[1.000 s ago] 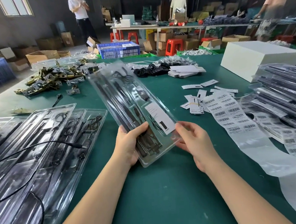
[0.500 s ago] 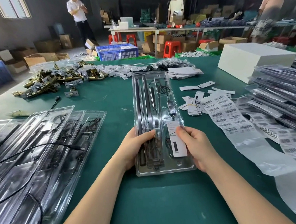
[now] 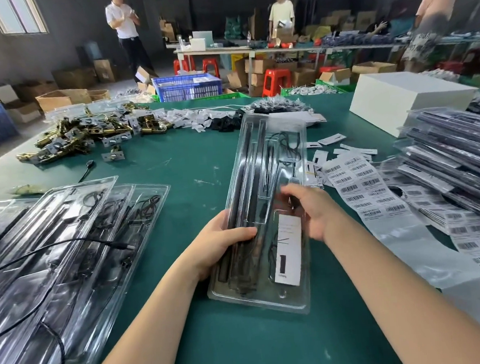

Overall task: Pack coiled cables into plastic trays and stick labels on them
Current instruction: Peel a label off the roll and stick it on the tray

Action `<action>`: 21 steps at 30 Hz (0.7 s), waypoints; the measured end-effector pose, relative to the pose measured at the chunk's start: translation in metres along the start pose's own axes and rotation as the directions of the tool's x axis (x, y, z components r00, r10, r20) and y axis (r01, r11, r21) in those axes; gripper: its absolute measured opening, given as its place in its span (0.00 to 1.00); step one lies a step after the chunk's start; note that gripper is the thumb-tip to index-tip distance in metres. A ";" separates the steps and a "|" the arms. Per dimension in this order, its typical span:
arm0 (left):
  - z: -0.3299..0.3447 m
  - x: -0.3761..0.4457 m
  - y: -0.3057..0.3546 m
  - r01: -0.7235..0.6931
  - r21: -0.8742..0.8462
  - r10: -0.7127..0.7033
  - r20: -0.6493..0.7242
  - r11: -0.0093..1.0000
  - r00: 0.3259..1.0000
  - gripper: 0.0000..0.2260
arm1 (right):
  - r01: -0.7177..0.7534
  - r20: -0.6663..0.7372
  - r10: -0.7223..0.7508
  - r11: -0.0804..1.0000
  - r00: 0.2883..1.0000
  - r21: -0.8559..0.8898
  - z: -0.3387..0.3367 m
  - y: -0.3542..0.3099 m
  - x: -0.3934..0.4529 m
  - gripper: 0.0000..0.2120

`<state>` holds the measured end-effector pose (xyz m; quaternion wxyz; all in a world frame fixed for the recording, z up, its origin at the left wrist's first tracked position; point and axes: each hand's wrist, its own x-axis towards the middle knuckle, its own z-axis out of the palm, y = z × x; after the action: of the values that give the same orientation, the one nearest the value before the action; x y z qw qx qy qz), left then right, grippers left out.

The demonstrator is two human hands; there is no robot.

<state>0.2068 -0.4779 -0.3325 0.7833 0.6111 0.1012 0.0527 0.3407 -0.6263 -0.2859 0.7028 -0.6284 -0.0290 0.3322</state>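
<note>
A long clear plastic tray (image 3: 266, 208) sits lengthwise on the green table (image 3: 215, 340) in front of the person, its far end tipped a little to the right. Inside lie dark rods, a thin coiled cable (image 3: 289, 147) near the far end, and a white card (image 3: 288, 249) in the near right pocket.

The left hand (image 3: 220, 243) grips the tray's left edge — thumb curled over the top onto the dark rods, fingers underneath. The right hand (image 3: 309, 208) is laid over the tray's right side just beyond the card; its fingers are blurred, so I can't tell whether they pinch anything or only press.

To the right, a sheet of barcode labels (image 3: 367, 187) trails across the table beside a stack of filled trays (image 3: 458, 149). More trays (image 3: 67, 250) fan out on the left — loose black cables draped over them.
</note>
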 end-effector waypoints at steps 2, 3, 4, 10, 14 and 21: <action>0.000 0.000 -0.001 -0.002 0.004 0.002 -0.001 1.000 1.000 0.19 | -0.020 -0.026 0.019 0.999 0.999 -0.035 0.003 -0.005 0.005 0.14; 0.000 0.000 0.000 0.003 -0.005 -0.003 0.004 1.000 1.000 0.18 | -0.021 -0.030 0.019 0.998 0.999 -0.062 0.003 -0.006 0.007 0.13; -0.001 -0.001 0.000 0.006 -0.013 -0.006 0.010 1.000 1.000 0.18 | -0.019 -0.030 0.017 0.996 0.999 -0.086 0.002 -0.007 0.008 0.12; -0.001 0.000 -0.001 0.009 0.005 -0.009 0.014 1.000 1.000 0.19 | 0.006 -0.081 -0.018 0.990 0.997 -0.139 0.003 -0.007 0.011 0.12; -0.003 -0.001 0.000 0.029 -0.029 -0.029 -0.004 0.999 1.000 0.16 | -0.011 -0.069 0.000 0.988 0.998 -0.153 0.004 -0.005 0.011 0.16; 0.004 -0.003 0.008 0.081 -0.128 -0.092 -0.079 0.988 0.993 0.18 | -0.068 0.074 0.078 0.989 0.994 -0.128 -0.001 -0.009 0.004 0.08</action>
<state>0.2047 -0.4805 -0.3236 0.8165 0.5531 0.1572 0.0509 0.3480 -0.6250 -0.2794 0.6476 -0.6583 -0.0547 0.3798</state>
